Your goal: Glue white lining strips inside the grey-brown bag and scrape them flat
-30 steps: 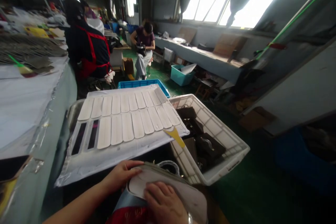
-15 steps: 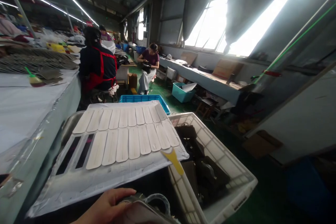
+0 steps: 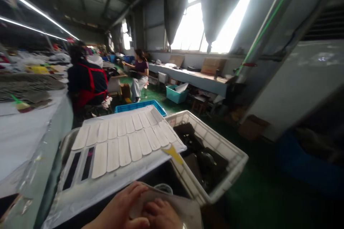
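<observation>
at the far left, well apart from the fingers (image 3: pixel 135 189) of the left hand (image 3: pixel 118 206), a white-topped counter (image 3: pixel 24 132) carries a spread of grey pieces (image 3: pixel 29 86) and a small bottle (image 3: pixel 23 106) with a green nozzle. beyond the left fingers on that side sits a co-worker (image 3: pixel 87 82) in a dark top with red straps, back turned. just ahead of the left fingers, a white board (image 3: pixel 77 197) bears two rows of pale strips (image 3: pixel 112 154), with two dark slots (image 3: pixel 72 170) at the left of the nearer row. the left fingers are partly closed, holding the left end of a greyish bag (image 3: pixel 189 209), which lies low in front, under both hands. well ahead of them are a blue crate (image 3: pixel 159 107) and another seated person (image 3: pixel 140 68). the right hand (image 3: pixel 162 214) lies on the bag's face, its fingers slightly bent and pressed to the surface, not closed round it. a clear handle (image 3: pixel 164 187) shows just beyond those fingers. ahead of them, a yellow tool (image 3: pixel 175 155) lies at the board's right corner; a teal bin (image 3: pixel 176 96) stands much farther off. right of the fingers, a white crate (image 3: pixel 219 141) holds dark bags (image 3: pixel 217 159).
</observation>
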A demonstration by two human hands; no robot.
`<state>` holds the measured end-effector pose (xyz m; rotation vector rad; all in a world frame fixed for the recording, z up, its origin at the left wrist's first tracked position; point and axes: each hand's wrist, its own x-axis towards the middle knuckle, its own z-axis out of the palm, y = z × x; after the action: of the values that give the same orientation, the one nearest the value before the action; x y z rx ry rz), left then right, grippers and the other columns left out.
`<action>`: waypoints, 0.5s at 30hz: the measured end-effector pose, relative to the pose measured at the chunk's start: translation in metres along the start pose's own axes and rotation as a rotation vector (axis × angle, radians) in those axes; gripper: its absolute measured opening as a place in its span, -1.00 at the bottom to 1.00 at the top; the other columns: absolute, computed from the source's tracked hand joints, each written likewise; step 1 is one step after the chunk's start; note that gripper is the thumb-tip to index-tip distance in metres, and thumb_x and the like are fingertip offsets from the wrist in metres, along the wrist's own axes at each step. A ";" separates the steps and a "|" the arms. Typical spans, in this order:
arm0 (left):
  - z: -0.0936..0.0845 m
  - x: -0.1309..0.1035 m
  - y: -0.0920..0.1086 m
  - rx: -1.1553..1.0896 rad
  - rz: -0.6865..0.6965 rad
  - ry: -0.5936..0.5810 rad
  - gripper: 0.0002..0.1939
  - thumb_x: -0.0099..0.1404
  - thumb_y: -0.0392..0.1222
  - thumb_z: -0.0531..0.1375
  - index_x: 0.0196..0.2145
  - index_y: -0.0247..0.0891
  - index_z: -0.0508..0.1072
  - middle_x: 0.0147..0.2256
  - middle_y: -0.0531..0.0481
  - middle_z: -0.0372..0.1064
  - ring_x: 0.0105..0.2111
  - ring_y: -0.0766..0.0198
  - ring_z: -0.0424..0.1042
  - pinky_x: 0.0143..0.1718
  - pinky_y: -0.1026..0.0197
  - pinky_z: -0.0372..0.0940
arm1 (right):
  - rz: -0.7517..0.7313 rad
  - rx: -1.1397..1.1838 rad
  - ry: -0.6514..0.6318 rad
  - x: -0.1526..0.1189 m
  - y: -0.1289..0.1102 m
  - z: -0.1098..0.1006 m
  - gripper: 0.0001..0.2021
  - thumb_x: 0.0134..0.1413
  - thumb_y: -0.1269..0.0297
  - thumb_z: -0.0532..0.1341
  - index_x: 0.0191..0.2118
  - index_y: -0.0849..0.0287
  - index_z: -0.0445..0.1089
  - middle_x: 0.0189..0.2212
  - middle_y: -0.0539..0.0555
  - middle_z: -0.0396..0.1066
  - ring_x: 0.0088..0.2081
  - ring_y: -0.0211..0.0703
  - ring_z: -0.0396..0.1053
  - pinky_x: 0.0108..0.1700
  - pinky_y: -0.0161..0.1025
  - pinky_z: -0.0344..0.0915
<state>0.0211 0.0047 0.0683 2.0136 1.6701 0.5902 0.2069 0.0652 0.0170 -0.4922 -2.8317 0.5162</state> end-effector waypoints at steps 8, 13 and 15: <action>0.040 -0.002 -0.031 0.312 0.232 -0.182 -0.36 0.13 -0.09 0.20 0.15 -0.25 0.16 0.06 -0.19 0.28 0.00 0.09 0.31 0.01 0.13 0.26 | 0.033 0.065 0.139 -0.019 -0.031 -0.028 -0.70 0.16 0.29 0.04 -0.03 0.32 0.24 -0.05 0.17 0.32 -0.01 -0.18 0.24 0.09 -0.31 0.13; 0.033 0.005 -0.010 0.516 0.258 -0.307 -0.30 0.12 -0.17 0.17 0.21 -0.21 0.10 0.04 -0.17 0.29 -0.02 0.05 0.31 -0.06 0.10 0.31 | 0.388 0.157 0.531 -0.088 -0.039 -0.048 -0.85 0.13 0.34 -0.01 -0.34 0.20 0.28 -0.37 0.07 0.34 -0.30 -0.21 0.30 -0.18 -0.29 0.25; 0.036 0.008 0.001 0.593 0.294 -0.352 -0.31 0.14 -0.21 0.14 0.22 -0.15 0.07 0.03 -0.17 0.30 -0.04 0.03 0.32 -0.13 0.08 0.34 | 0.723 0.194 0.603 -0.117 -0.022 -0.051 -0.86 0.13 0.30 0.03 -0.42 0.18 0.21 -0.51 0.00 0.25 -0.44 -0.26 0.24 -0.33 -0.30 0.23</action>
<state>0.0439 0.0098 0.0402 2.6120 1.4476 -0.2080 0.3223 0.0186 0.0542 -1.3704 -1.9543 0.6154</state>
